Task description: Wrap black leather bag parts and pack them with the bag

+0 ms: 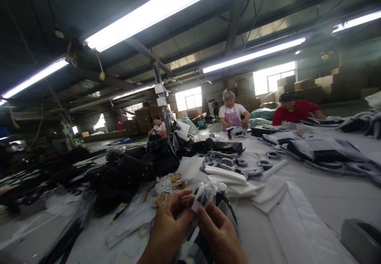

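Low in the middle of the view, my left hand (pixel 168 224) and my right hand (pixel 218 234) are both closed on a small clear plastic bag (pixel 205 194) with a dark strap-like item inside. The left fingers pinch its left side, the right thumb and fingers grip its lower right. A black curved strap (pixel 228 204) hangs just behind the bag. Right beyond my hands lie a bunch of small paper tags (pixel 169 182) and folded white sheets (pixel 228 175).
A long white work table (pixel 321 200) carries a heap of black bags (pixel 127 169), rolled straps (pixel 235 163) and bagged items (pixel 321 149). Three other people (pixel 232 113) work at the far side. Cardboard boxes (pixel 300 85) stack at the back.
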`<state>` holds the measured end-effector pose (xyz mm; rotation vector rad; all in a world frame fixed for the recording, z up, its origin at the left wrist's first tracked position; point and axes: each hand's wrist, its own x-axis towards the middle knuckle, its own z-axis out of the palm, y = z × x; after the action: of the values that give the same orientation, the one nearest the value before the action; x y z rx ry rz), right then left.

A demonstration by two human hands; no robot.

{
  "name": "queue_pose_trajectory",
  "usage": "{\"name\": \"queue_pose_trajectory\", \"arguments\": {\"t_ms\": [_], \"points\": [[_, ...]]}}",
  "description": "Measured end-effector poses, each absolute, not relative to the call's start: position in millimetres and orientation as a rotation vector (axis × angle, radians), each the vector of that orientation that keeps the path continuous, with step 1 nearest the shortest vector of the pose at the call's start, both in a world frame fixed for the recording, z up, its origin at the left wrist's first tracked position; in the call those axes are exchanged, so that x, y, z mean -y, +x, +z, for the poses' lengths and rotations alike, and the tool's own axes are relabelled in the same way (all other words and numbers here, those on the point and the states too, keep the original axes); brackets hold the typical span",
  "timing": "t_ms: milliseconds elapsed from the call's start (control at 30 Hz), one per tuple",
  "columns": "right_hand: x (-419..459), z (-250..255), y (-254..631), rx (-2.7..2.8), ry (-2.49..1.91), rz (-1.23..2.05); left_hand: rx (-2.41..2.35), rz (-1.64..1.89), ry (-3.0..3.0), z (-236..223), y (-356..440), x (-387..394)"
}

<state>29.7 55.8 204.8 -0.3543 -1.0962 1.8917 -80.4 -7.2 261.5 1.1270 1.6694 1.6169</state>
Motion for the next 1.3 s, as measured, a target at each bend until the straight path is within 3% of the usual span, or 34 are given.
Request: {"name": "queue_pose_trajectory", "arguments": {"t_ms": [300, 700, 867, 1067, 1200, 1300], "points": [[-51, 216, 36, 1.133, -0.488, 1.753, -1.78, 1.596, 1.228, 278, -62, 21], [-49, 208, 32, 1.143, -0.484, 1.732, -2.174, 1.193, 1.646, 289, -73, 22], [-50, 204, 25, 1.09, -0.444, 1.806, -2.423, 1.282, 1.689, 276, -61, 21], [-48, 203, 23, 1.09, -0.455, 1.771, -2.368, 1.41, 1.704, 247, -58, 24], [-50, 201, 25, 1.094, -0.48, 1.721, -2.338, 1.425, 2.064, 222, -63, 23], [-51, 201, 27, 1.082, -0.467, 1.724, -2.568, 1.22, 2.491, 211, -62, 17]]}}
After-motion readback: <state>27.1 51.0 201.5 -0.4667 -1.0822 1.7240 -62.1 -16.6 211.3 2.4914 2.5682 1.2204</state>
